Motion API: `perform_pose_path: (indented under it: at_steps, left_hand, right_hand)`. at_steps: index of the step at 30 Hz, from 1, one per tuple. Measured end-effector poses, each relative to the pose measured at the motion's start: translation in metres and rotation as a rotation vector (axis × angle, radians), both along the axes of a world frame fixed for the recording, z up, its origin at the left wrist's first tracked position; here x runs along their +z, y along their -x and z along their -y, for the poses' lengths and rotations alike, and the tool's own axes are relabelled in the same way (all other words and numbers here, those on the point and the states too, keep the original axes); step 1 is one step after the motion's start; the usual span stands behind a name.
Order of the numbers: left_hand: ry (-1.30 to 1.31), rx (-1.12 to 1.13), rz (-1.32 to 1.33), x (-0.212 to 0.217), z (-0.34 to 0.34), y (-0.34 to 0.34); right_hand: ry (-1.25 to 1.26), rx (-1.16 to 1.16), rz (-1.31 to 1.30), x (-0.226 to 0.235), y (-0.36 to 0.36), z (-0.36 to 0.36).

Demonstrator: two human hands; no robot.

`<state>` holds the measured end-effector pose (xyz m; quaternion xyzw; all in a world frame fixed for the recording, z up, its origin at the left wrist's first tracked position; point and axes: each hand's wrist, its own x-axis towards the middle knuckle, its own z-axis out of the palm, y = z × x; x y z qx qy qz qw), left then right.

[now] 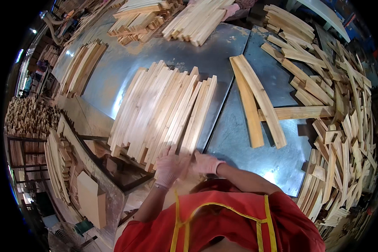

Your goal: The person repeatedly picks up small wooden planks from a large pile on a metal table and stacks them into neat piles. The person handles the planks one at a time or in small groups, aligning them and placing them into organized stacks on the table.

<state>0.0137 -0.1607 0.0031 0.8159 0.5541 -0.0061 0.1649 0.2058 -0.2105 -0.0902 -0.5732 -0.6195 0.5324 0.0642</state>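
1. The left hand (170, 166), in a pale pink glove, points away from the body, its fingers stretched forward over the near ends of the wooden strips (155, 111); it looks unclosed, palm down.
2. The right hand (206, 163), gloved alike, is turned to the left at the near end of the rightmost strips. Its fingertips are blurred and partly hidden, so I cannot tell whether it grips.
3. Both forearms come in from the near side, the left one running steeply forward, the right one slanting leftward, its elbow out to the right. The hands are just beside each other, close in front of the red apron (222, 208).
4. The strips lie side by side on the metal tabletop (214, 122), running near to far. Their ends are uneven, and a narrow wedge-shaped gap splits off the rightmost few. A dark opening shows below their near left ends.
5. To the right, bare metal and a dark seam lie between the strips and two crossed boards (258, 101). Further right, a jumbled wood pile (340, 113) closes off that side.
6. To the left, bare metal separates the strips from a small stack (84, 67).
7. Past more bare metal on the far side, another person's gloved hand (231, 11) touches a far bundle (195, 21).
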Motion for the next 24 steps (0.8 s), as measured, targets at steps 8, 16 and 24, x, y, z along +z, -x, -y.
perform_pose_path:
  at_steps: [8, 16, 24]
  left_hand:
    - [-0.274, -0.315, -0.028, -0.005, 0.007, -0.022]
    - [0.288, -0.155, 0.307, -0.021, 0.024, -0.173]
    - [0.038, -0.267, 0.024, -0.05, 0.012, -0.299]
  right_hand:
    - [-0.9, -0.77, 1.196, 0.084, -0.256, 0.019]
    - [-0.681, -0.683, 0.514, 0.091, -0.233, 0.054]
    - [-0.384, -2.09, -0.373, 0.007, -0.387, 0.094]
